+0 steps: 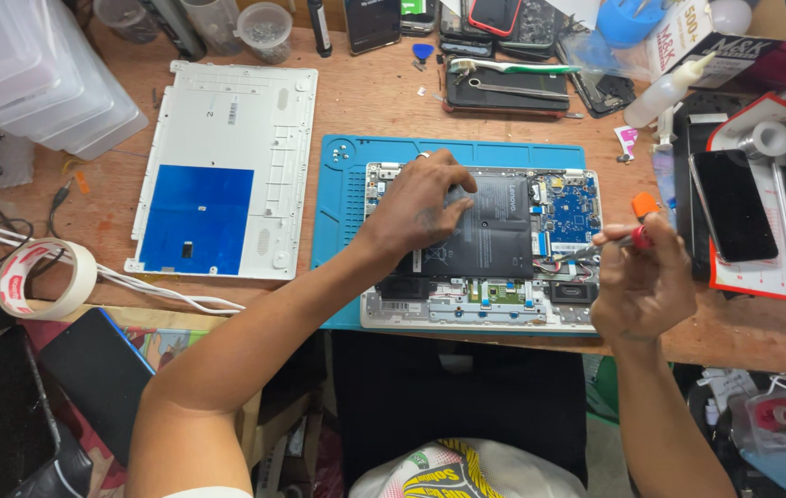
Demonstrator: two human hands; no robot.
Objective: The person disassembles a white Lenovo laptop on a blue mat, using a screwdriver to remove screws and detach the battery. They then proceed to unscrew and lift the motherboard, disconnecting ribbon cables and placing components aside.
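Observation:
An opened laptop (481, 309) lies on a blue work mat (338, 221), its black battery (494, 235) and blue circuit board (570, 205) exposed. My left hand (416, 207) rests flat on the battery's left part, fingers spread. To the right, my right hand (642, 281) grips a small screwdriver (628, 231) with an orange cap, its tip pointing down-left toward the cables beside the battery's right edge.
The laptop's white bottom cover (227, 166) lies left of the mat. A tape roll (42, 277) and white cables sit at far left. Phones (732, 205) lie at the right, a white squeeze bottle (665, 92) and tools (504, 88) at the back.

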